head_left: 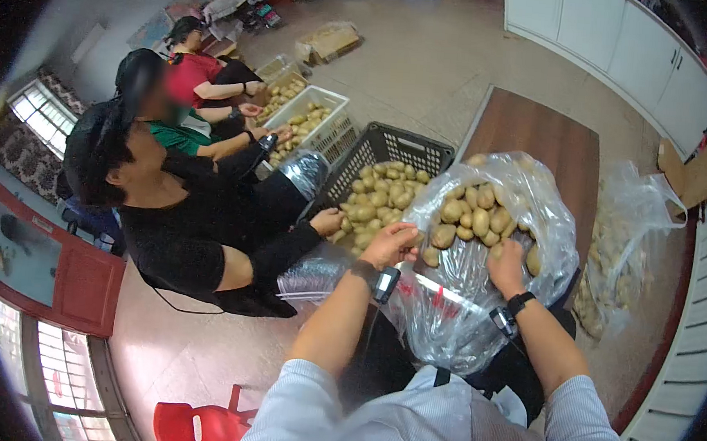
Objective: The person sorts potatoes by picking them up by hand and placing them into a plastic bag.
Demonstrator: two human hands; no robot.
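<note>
A clear plastic bag [546,222] lies wide open before me, with several potatoes [481,221] piled inside. My left hand [391,246] is closed at the bag's left edge, beside the black crate, with what looks like a potato [415,239] at its fingertips. Inside the bag, my right hand [507,266] reaches down to the potatoes with its fingers curled in. Whatever it holds is hidden behind the hand. Both wrists carry dark straps with small devices.
A black crate [436,154] of potatoes stands left of a brown tabletop [540,135]. Beyond it is a white crate [335,104]. Three people sit along the left; the nearest person's hand [326,222] is at the black crate. Another filled bag [613,263] lies right; a red chair [199,431] stands behind left.
</note>
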